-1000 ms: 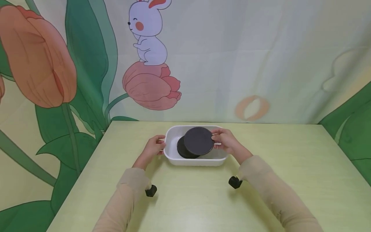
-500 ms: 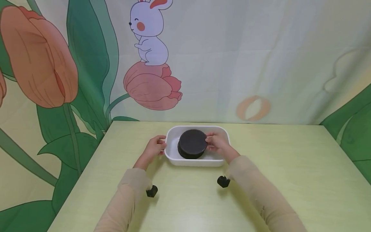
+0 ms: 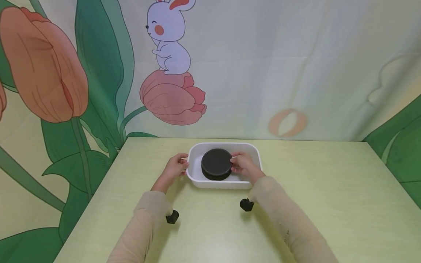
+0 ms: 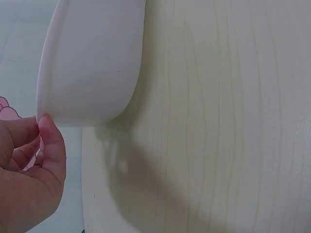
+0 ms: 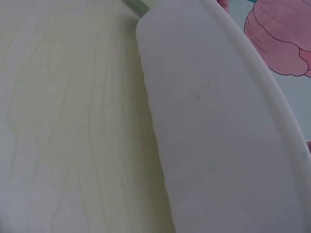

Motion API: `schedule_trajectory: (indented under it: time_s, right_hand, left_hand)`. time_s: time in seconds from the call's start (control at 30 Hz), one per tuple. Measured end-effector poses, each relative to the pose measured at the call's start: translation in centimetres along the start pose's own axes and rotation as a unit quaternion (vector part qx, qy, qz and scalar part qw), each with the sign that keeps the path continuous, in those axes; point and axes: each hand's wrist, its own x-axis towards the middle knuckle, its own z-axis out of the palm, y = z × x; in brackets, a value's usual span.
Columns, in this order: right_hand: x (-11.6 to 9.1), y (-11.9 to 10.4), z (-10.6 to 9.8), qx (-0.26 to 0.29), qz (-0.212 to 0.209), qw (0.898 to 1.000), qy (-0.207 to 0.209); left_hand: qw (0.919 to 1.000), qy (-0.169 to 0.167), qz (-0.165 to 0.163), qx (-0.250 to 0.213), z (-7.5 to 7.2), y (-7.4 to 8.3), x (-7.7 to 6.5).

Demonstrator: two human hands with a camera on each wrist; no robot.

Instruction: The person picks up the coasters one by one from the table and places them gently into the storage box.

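A white rectangular tub [image 3: 224,184] stands on the table, with a black round disc-like piece [image 3: 216,161] inside it, left of the middle. That piece sits directly over another black round piece [image 3: 215,178], of which only the lower edge shows. My right hand [image 3: 244,165] reaches into the tub and pinches the upper piece at its right edge. At the left end, my left hand [image 3: 172,168] grips the tub's rim; thumb and finger pinch it in the left wrist view. The right wrist view shows mostly the tub's outer wall [image 5: 214,111].
The pale yellow-green table [image 3: 210,226] extends on both sides of the tub. Behind it hangs a curtain [image 3: 250,73] printed with tulips and a rabbit. Small black blocks [image 3: 172,217] sit below both sleeve cuffs.
My right hand has moved left and slightly down with the upper black round piece, from offset to right over the lower one. My left hand keeps its grip on the tub.
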Motion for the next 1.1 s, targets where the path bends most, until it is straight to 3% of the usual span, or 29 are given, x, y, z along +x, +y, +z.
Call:
schedule_trajectory:
  time_s: [0.17,0.33,0.53,0.77,1.1]
  right_hand:
    - [-7.0,-4.1,3.1,-0.046,0.019,0.998,0.039]
    - [-10.9,-6.3,4.5,-0.068,0.028,0.996,0.052]
    - [-9.4,-5.0,3.7,-0.074,0.0,0.994,0.076]
    - [-8.4,-4.6,3.6,-0.087,0.02,0.99,0.105]
    - [-9.8,-6.9,3.6,-0.097,0.011,0.992,0.074]
  left_hand:
    - [1.0,0.003,-0.003,0.001,0.0,0.2,-0.1]
    - [1.0,0.005,-0.006,0.006,0.0,0.3,-0.1]
    - [0.9999,0.002,-0.005,0.013,0.0,0.3,-0.2]
    - [0.9999,0.001,-0.008,0.01,0.1,0.4,-0.4]
    - [1.0,0.002,-0.002,0.005,0.1,0.2,-0.1]
